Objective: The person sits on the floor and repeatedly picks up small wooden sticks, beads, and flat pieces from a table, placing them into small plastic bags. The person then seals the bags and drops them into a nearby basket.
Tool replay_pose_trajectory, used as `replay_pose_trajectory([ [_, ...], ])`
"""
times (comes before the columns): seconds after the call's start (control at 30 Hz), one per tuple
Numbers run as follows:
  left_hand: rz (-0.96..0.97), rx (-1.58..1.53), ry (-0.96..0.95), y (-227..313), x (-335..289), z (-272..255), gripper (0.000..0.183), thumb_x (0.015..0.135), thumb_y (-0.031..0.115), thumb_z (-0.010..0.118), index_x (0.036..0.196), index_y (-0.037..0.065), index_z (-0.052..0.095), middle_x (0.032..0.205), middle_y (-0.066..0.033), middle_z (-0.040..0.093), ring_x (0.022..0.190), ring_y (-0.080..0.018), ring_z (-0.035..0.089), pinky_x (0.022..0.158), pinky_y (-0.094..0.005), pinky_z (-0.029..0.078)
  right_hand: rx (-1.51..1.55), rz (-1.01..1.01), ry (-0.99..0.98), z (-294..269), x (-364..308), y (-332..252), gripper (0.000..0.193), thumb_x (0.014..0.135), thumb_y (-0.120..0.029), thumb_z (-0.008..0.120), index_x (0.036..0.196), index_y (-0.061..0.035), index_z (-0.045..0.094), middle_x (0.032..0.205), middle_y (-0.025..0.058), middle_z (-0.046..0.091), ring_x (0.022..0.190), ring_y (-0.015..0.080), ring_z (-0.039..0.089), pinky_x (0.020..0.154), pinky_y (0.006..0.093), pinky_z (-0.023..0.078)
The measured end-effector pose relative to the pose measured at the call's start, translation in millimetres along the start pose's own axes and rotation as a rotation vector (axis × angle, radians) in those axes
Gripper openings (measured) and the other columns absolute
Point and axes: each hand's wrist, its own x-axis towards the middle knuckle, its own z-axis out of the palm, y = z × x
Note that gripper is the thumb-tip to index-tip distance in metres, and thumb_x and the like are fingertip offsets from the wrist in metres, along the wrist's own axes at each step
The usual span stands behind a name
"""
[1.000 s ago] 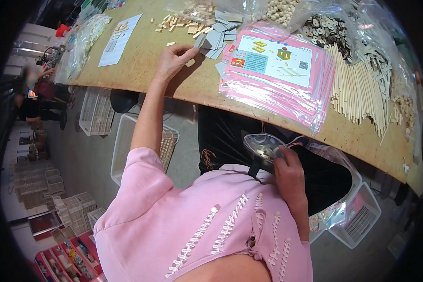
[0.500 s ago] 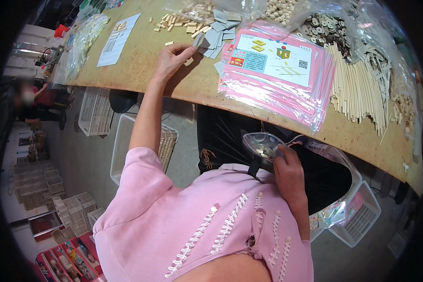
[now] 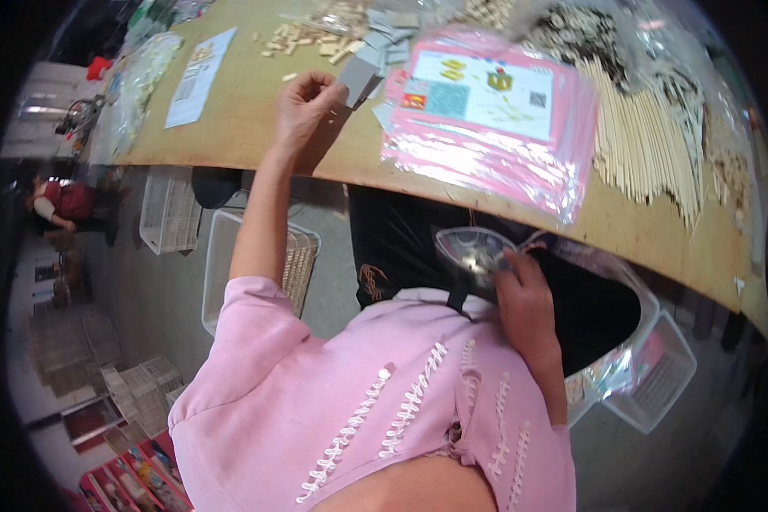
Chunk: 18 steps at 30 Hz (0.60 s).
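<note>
Above the near part of the table, my left hand (image 3: 305,107) pinches a flat grey rectangular piece (image 3: 358,83) between thumb and fingers. Just beyond it lies a loose pile of similar grey pieces (image 3: 390,38), with small wooden blocks (image 3: 311,38) to its left. Down at my lap, my right hand (image 3: 525,290) is closed on the edge of a clear plastic bag (image 3: 456,247). The bag's mouth gapes, and some small pale pieces show inside, too blurred to name.
A stack of pink printed sheets in clear bags (image 3: 486,136) lies right of the grey pile. Thin wooden sticks (image 3: 644,141) and dark discs (image 3: 580,34) lie farther right. A printed sheet (image 3: 198,81) is at the left. White baskets (image 3: 222,273) stand below the table; another person (image 3: 68,205) is far left.
My left hand has drawn a grey piece a little away from the pile, and the piece now shows more fully. My right hand stays at the bag. The view has shifted slightly.
</note>
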Motion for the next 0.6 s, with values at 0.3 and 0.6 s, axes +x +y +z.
replay_pose_trajectory([
  [0.3,0.583,0.367,-0.506,111,-110,127,0.01,0.087,0.008,0.079,0.096,0.004,0.076,0.085,-0.0104,0.071,0.077,-0.0259,0.07,0.07,-0.0357,0.057,-0.003,-0.045,0.098,-20,17,-1,0.012,0.084,0.006,0.068,0.095,0.0023,0.066,0.131,0.0204,0.064,0.123,0.0401,0.063,0.105,0.0469,0.052],
  [0.6,0.688,0.494,-0.394,106,-40,162,0.019,0.09,0.005,0.076,0.11,0.005,0.074,0.094,-0.0119,0.071,0.081,-0.0268,0.071,0.071,-0.0367,0.056,0.093,0.007,0.119,-16,-2,8,0.008,0.088,-0.004,0.061,0.094,0.001,0.064,0.137,0.0233,0.061,0.128,0.0443,0.058,0.109,0.0497,0.048],
])
